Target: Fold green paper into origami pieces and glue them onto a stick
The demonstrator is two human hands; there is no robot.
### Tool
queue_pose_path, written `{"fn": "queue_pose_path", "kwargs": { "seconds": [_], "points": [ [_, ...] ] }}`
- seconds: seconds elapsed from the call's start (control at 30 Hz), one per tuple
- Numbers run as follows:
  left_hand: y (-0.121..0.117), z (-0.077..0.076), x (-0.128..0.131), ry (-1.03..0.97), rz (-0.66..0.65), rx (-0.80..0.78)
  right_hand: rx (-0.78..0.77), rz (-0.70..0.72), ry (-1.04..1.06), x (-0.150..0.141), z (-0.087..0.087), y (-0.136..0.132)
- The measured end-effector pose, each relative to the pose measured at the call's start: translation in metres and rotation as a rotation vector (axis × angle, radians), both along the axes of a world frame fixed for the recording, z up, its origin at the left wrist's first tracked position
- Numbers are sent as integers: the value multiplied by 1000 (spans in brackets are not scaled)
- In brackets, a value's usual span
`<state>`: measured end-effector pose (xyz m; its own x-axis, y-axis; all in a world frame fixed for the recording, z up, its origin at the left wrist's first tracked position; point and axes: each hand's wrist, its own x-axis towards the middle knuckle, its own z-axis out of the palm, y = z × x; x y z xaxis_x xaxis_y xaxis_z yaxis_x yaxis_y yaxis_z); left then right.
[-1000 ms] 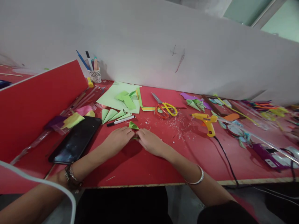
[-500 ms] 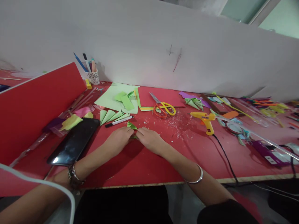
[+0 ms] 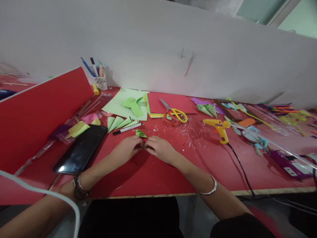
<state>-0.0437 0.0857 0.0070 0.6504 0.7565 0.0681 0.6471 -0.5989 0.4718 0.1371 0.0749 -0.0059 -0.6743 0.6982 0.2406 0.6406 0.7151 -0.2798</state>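
My left hand (image 3: 128,146) and my right hand (image 3: 158,147) meet over the red tabletop, fingertips nearly touching. Both are closed on a small piece of green paper (image 3: 141,133). Its dark-striped, pointed end sticks out beyond the fingers; the rest is mostly covered by them. Just behind my left hand lies a black-and-white marker pen (image 3: 127,128). Folded green paper cones (image 3: 119,122) rest side by side beyond that pen. A black phone (image 3: 81,150) lies to the left of my left hand, near the wrist.
Scissors (image 3: 173,112) lie on red paper sheets (image 3: 170,101) at the back. A yellow glue gun (image 3: 219,127) with a black cord stands to the right, near paper scraps. A pen cup (image 3: 101,82) is by the wall. A red board (image 3: 47,115) leans at left.
My fingers have shifted slightly on the green paper, and its pointed end now lies flatter and shows more stripes. The whole view has drifted a little.
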Motion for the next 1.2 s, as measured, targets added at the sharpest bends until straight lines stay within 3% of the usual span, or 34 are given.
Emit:
{"fn": "queue_pose_path", "kwargs": {
  "seconds": [0.17, 0.3, 0.47, 0.63, 0.93, 1.2],
  "points": [
    [-2, -1, 0, 16, 38, -23, -148, -31, 126, 1, -1, 2],
    [-4, 2, 0, 4, 22, -24, -191, -85, 126, -3, -1, 2],
    [-3, -8, -2, -58, -11, 48, -230, -145, 147, -8, 1, -2],
    [-4, -13, -1, 72, -14, 162, -137, -96, 36, -10, 2, -3],
    [-2, -1, 0, -13, 18, -11, 86, -10, -68, -6, 5, -6],
    [-11, 2, 2, 129, 45, 91, 153, 27, -101, -3, -8, -2]
  ]
}}
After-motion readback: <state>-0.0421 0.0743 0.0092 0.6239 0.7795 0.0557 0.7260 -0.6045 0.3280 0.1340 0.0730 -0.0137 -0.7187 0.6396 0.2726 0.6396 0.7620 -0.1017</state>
